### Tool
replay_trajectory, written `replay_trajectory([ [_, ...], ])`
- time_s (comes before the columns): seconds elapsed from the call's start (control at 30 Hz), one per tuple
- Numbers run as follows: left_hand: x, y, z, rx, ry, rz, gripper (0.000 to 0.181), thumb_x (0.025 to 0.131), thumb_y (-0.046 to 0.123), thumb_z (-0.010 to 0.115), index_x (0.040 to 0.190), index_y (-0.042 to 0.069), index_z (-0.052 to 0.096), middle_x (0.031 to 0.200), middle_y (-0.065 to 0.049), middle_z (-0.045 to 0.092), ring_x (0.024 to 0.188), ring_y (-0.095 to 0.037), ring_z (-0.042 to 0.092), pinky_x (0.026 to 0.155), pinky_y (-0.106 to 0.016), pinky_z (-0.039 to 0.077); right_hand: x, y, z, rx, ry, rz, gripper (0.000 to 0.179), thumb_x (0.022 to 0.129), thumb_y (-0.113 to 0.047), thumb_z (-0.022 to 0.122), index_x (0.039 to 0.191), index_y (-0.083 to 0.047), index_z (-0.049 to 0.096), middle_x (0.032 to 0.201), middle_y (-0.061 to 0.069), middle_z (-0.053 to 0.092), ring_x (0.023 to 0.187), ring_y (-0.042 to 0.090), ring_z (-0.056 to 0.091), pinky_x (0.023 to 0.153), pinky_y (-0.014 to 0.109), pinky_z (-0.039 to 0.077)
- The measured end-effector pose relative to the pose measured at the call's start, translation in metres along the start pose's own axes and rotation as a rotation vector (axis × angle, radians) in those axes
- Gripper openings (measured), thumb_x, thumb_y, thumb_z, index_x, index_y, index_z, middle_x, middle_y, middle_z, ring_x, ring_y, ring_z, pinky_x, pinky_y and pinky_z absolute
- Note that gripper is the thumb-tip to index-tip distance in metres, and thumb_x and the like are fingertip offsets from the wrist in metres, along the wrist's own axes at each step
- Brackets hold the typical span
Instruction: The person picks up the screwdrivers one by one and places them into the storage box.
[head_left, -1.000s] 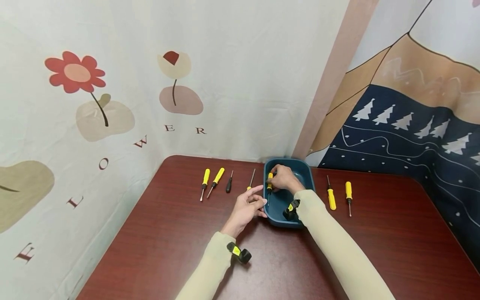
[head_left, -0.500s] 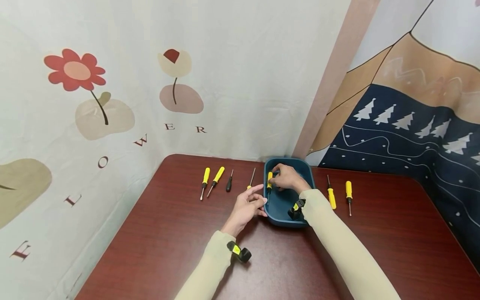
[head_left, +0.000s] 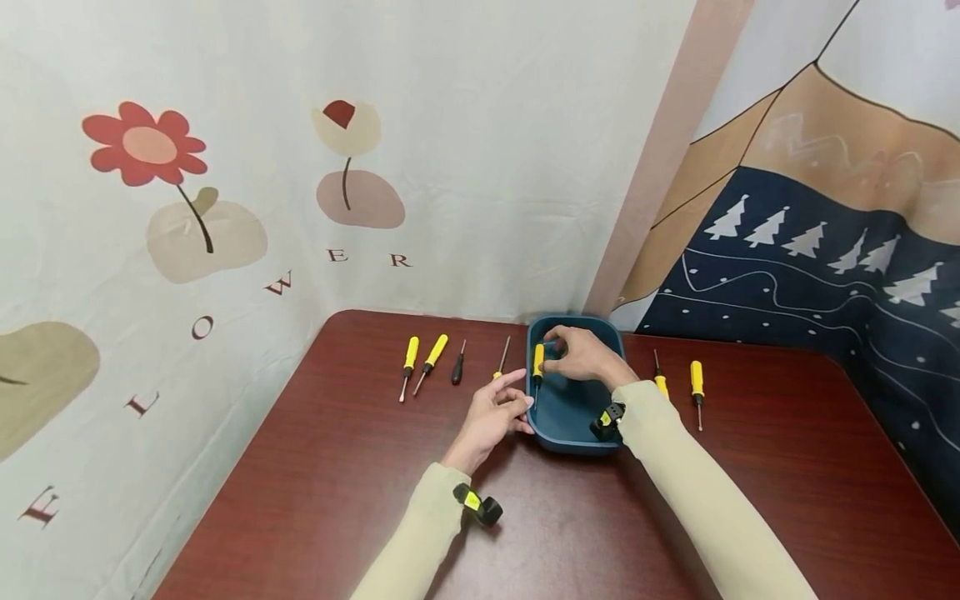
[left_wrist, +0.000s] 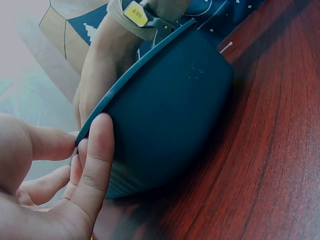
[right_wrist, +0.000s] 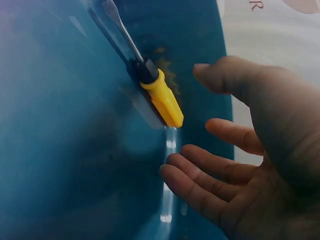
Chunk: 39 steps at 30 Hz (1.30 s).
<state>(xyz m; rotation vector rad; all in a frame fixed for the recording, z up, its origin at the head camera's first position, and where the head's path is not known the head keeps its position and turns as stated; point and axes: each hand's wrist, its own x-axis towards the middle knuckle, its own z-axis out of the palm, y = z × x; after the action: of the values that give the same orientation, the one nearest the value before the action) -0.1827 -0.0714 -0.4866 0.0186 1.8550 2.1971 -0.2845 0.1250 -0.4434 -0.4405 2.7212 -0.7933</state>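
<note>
A blue plastic bin (head_left: 567, 421) stands at the back of the table. My left hand (head_left: 489, 421) pinches its left rim; in the left wrist view the thumb is at the rim and a finger lies along the outer wall. Inside the bin, along the left wall, lies a flathead screwdriver (right_wrist: 165, 100) with a yellow handle and black collar. Over the bin my right hand (head_left: 588, 356) hovers beside that handle. The right wrist view shows its fingers (right_wrist: 220, 170) spread and apart from the screwdriver, holding nothing.
Left of the bin lie two yellow screwdrivers (head_left: 410, 354) (head_left: 433, 352), a small black one (head_left: 457, 367) and another yellow one (head_left: 505, 358) partly behind my left hand. Two more yellow screwdrivers (head_left: 661, 383) (head_left: 697, 379) lie to the right, one partly covered by my sleeve. A printed curtain (head_left: 480, 167) hangs behind.
My right hand has let go of the screwdriver in the bin and drawn slightly to the right, its fingers opening. The left hand keeps its place on the rim.
</note>
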Motion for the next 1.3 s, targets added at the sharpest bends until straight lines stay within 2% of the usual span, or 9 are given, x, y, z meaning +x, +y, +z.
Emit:
replay_trajectory([
  [0.37,-0.001,-0.001,-0.002,0.004,0.013,0.004,0.052,0.099,0.004,0.066,0.149,0.013,0.053,0.092,-0.003,0.06,0.066,-0.014,0.062,0.066,-0.029,0.063,-0.021,0.002,-0.025,-0.018,0.021,-0.094,0.066,0.091,-0.04,0.076,0.146,-0.012,0.055,0.146,0.021,0.055,0.131,0.041,0.056,0.107,0.061,0.05],
  [0.77,-0.003,-0.006,0.001,-0.059,0.018,0.004,0.052,0.098,0.007,0.067,0.148,0.01,0.054,0.091,-0.002,0.06,0.067,-0.013,0.06,0.064,-0.027,0.063,-0.042,0.003,-0.044,-0.022,0.092,-0.099,0.067,0.091,-0.041,0.075,0.148,-0.013,0.053,0.149,0.022,0.051,0.133,0.042,0.053,0.106,0.063,0.05],
  [1.1,0.001,-0.007,0.006,-0.029,0.049,-0.002,0.051,0.096,0.003,0.067,0.145,0.011,0.055,0.09,-0.003,0.062,0.066,-0.014,0.058,0.06,-0.028,0.062,-0.052,0.009,-0.052,-0.031,0.12,-0.099,0.069,0.09,-0.042,0.077,0.148,-0.014,0.053,0.152,0.019,0.049,0.134,0.043,0.053,0.104,0.064,0.052],
  [1.3,0.003,-0.008,0.006,-0.031,0.056,0.002,0.051,0.095,0.0,0.066,0.144,0.009,0.055,0.089,-0.003,0.062,0.065,-0.014,0.058,0.059,-0.027,0.061,-0.058,0.013,-0.058,-0.047,0.133,-0.091,0.069,0.09,-0.041,0.077,0.148,-0.013,0.052,0.155,0.019,0.047,0.138,0.044,0.048,0.107,0.068,0.047],
])
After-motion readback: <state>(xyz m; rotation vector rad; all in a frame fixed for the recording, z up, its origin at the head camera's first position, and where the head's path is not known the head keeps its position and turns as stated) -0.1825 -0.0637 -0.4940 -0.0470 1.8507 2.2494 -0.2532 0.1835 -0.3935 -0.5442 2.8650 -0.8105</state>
